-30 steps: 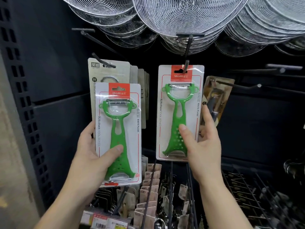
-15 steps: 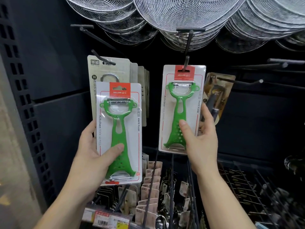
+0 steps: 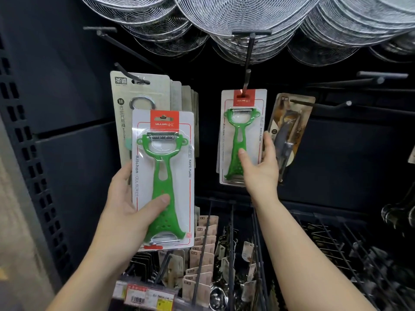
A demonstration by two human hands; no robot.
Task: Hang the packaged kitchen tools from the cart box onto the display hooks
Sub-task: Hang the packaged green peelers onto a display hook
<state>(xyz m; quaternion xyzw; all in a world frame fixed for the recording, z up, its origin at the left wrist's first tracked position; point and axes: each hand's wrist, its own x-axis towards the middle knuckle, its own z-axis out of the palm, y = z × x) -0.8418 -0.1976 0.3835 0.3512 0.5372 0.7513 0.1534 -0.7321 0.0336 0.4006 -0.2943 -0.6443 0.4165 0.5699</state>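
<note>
My left hand (image 3: 132,205) grips a carded green peeler (image 3: 163,176) by its lower half, thumb across the front, upright in front of the display. A second carded green peeler (image 3: 241,122) hangs by the slot in its red header on a black display hook (image 3: 247,70). My right hand (image 3: 260,167) pinches this pack near its lower right, thumb on the front and fingers behind the card's edge. The cart box is out of view.
Grey bottle-opener cards (image 3: 137,95) hang on a hook behind the left pack. A knife pack (image 3: 289,131) hangs to the right. Wire skimmers (image 3: 235,16) overhang the top. Bare black hooks (image 3: 379,77) stick out at right. Lower rows of hooks with small carded goods (image 3: 204,241) sit below.
My right hand has pushed its peeler pack farther back along the hook, so it looks smaller and higher. The left hand's pack has stayed about where it was.
</note>
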